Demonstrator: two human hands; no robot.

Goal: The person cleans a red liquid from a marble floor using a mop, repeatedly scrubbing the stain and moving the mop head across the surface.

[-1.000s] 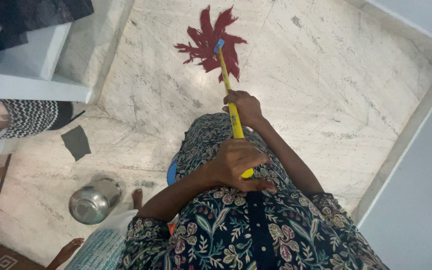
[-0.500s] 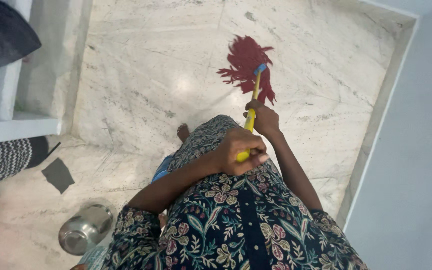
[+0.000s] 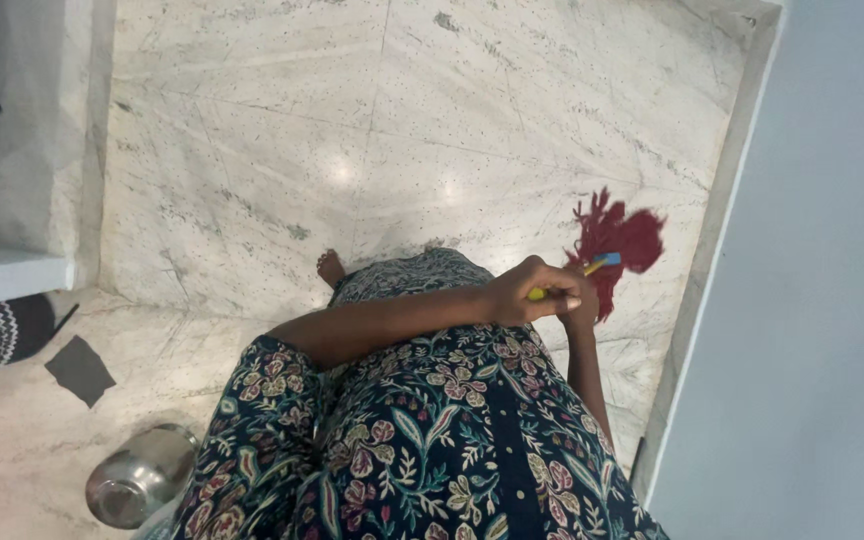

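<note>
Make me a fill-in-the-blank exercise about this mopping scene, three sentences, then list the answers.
1. The left hand grips a mop handle coloured ____.
2. The mop head has strands coloured ____.
3. The steel pot stands on the marble floor at the picture's lower ____ corner.

The right hand is mostly hidden behind the left.

Answers: yellow; red; left
</note>
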